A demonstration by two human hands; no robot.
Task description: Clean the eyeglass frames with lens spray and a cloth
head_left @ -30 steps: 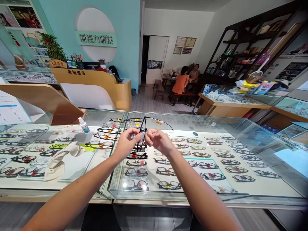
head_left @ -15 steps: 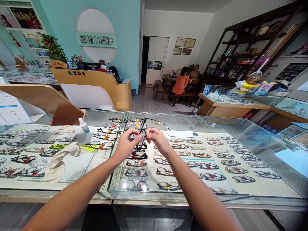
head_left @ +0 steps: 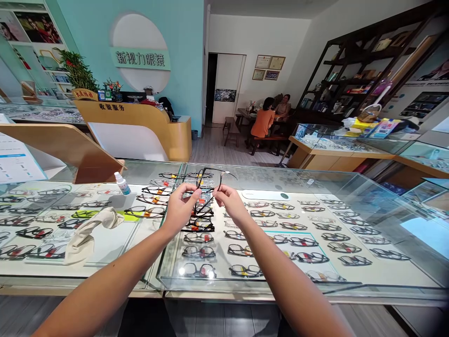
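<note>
Above the glass display case, a pair of black-framed eyeglasses (head_left: 200, 178) is held between both hands, its temple arms unfolded. My left hand (head_left: 181, 206) pinches the frame's left side between thumb and fingers. My right hand (head_left: 227, 200) is closed on the frame's right side. Part of the frame is hidden behind the fingers and blends with the dark glasses below. Directly under my hands, several eyeglasses (head_left: 198, 252) with red and yellow tags lie in a column inside the case.
On the counter to the left are a small white spray bottle (head_left: 122, 183), a crumpled beige cloth (head_left: 91, 234) and a wooden board (head_left: 84, 150) standing tilted. Behind stands a wooden reception desk (head_left: 178, 138). Two people (head_left: 264, 122) sit at a table at the back.
The eyeglasses have turned in my hands, from nearly edge-on to a more open view with both rims apart. My left hand has shifted slightly left.
</note>
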